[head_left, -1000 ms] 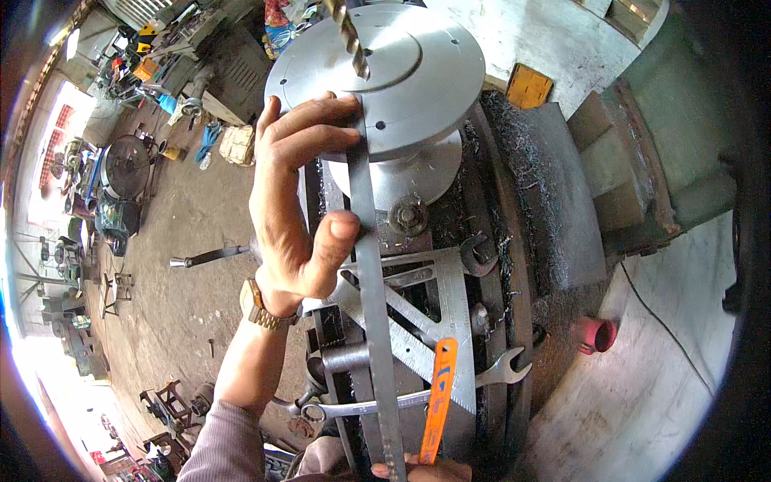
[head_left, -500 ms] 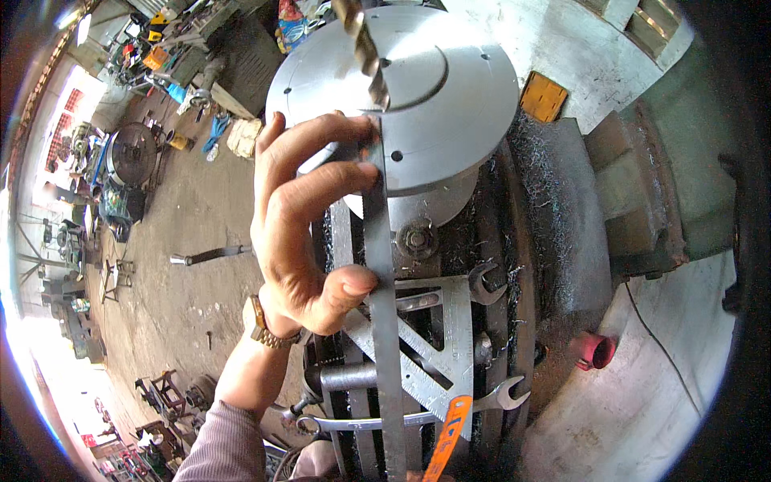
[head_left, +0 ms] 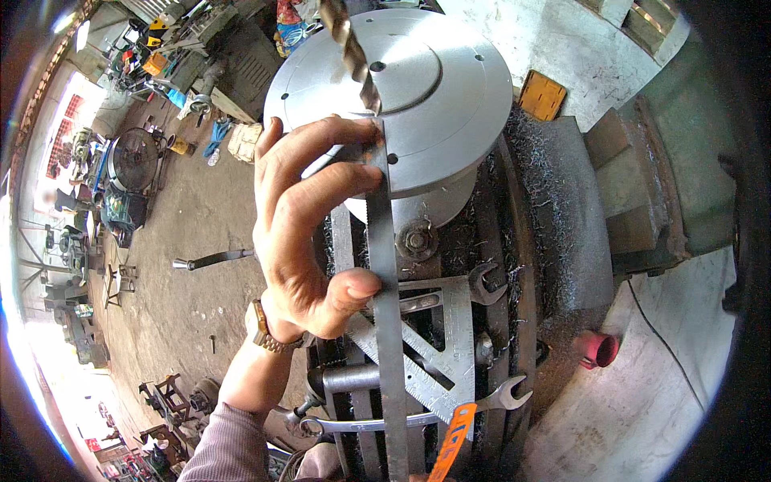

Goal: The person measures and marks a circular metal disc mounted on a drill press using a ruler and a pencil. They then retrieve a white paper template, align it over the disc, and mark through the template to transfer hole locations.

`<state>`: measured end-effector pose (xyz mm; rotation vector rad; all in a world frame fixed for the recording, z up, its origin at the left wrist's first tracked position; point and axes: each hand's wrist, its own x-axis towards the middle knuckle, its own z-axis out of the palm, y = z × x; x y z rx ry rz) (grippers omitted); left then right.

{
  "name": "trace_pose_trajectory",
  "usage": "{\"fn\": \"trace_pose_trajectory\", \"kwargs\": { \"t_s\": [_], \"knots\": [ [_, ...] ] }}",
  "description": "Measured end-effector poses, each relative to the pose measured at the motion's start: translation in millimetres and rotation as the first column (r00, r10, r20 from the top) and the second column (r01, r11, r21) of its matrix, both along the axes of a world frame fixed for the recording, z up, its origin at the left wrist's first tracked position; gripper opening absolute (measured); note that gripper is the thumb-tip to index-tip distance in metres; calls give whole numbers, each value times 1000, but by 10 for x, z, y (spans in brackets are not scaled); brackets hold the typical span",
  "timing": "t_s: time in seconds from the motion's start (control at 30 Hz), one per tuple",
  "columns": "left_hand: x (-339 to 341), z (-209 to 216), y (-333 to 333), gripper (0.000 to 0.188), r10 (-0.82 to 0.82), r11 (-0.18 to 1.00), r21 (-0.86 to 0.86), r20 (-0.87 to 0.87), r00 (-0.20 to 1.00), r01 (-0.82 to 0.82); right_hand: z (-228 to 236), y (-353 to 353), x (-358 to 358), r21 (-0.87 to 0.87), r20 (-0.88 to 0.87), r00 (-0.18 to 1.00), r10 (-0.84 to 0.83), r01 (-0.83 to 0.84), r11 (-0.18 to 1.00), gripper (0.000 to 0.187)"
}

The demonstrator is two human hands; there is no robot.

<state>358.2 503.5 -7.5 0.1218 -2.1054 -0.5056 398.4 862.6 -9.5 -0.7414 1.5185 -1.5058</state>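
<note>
Lettered orange strip (head_left: 454, 440), scale-marked metal triangle (head_left: 460, 337)

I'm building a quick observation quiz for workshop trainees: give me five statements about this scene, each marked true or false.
1. The left hand holds a dark metal strip. True.
2. The wristwatch is on the right wrist. False: the watch is on the left wrist.
3. The drill bit points upward. False: it points down.
4. In the picture, the dark metal strip crosses in front of the long wrench. True.
5. The orange strip lies on the round disc. False: the orange strip is near the lower edge, apart from the round disc.
</note>
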Motion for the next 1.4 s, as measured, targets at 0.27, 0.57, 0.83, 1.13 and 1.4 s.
{"fn": "trace_pose_trajectory", "kwargs": {
  "t_s": [0.27,0.57,0.83,1.13,1.4],
  "knots": [
    [18,38,-21,67,11,998,-64,47,999,-8,104,-38,-49,54,40,998,54,-56,997,41],
    [32,66,-23,67,28,997,-80,82,996,-21,60,-73,53,28,6,999,-53,53,998,32],
    [36,55,-38,66,26,995,-97,88,996,-17,-29,-11,95,-3,-76,992,-101,102,995,28],
    [39,66,-38,64,17,995,-101,90,996,-8,129,-66,115,45,88,984,-152,148,988,34],
    [44,86,-22,62,25,994,-108,102,994,-14,123,-104,-94,25,-28,999,-32,32,999,36]
  ]
}}
